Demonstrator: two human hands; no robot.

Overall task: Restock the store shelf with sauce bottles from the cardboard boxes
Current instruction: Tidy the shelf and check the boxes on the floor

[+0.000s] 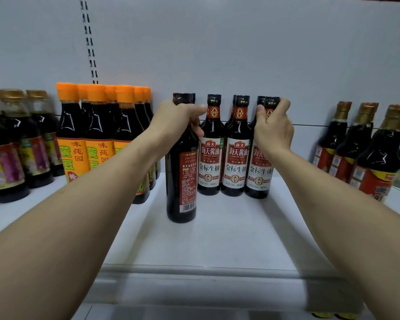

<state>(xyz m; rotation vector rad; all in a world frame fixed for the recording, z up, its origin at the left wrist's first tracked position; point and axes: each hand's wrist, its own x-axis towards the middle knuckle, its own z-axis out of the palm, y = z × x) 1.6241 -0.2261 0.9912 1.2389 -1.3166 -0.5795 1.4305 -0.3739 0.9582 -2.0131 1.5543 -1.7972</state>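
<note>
Left hand (178,116): fingers clamped round turned bottle's (181,181) neck, just right of orange-capped bottles (97,144).
Right hand (273,128): fingers curled round end bottle's (260,172) cap, farther right.

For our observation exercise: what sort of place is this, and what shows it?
Probably a grocery shop aisle: a white shelf with a slotted upright behind it, and rows of identical labelled sauce bottles grouped by brand, orange-capped bottles beside them.

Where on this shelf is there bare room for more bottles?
Bare shelf lies in front of the white-label bottles and in the gap between them and the gold-capped bottles. Crowded left: orange-capped bottles packed beside the bottle the left hand grips.
</note>
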